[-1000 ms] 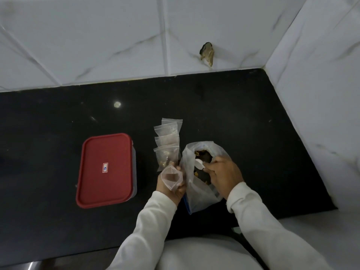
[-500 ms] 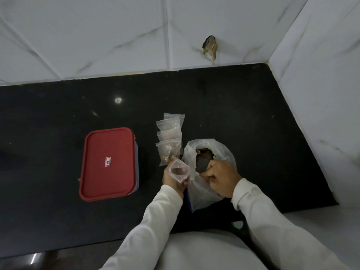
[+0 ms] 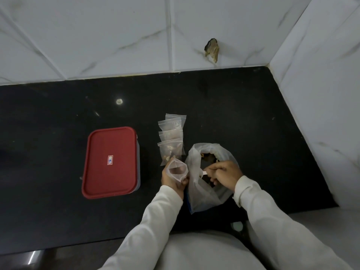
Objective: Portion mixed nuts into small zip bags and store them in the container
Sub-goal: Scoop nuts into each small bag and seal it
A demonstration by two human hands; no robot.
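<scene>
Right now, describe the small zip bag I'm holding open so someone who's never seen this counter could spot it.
On the black countertop, right of the red-lidded container, a row of small zip bags lies flat. At the row's near end, the left hand holds one more small zip bag next to the large nut bag. Unlike the others, it is held up, mouth open.

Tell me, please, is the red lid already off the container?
No, the red lid sits flat on the container, covering its top fully.
</scene>
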